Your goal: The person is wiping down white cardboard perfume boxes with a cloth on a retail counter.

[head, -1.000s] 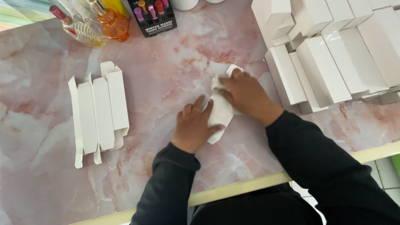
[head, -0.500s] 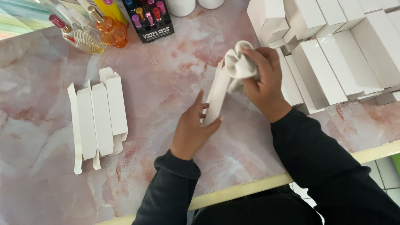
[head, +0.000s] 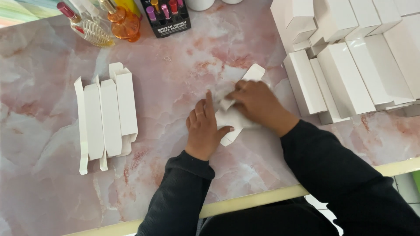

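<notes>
Head view: left hand [head: 203, 129], right hand [head: 258, 104] both pinching white carton blank [head: 234, 118].

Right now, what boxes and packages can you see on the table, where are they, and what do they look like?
Flat white carton: table middle, pressed down under both hands.
Unfolded white cartons: left side, a flat overlapping stack.
Folded white boxes: right side, long and rectangular, crowded together.
Black display box: top edge, holding small pink, red and orange tubes.
Two perfume bottles: top left, one clear, one orange.
</notes>
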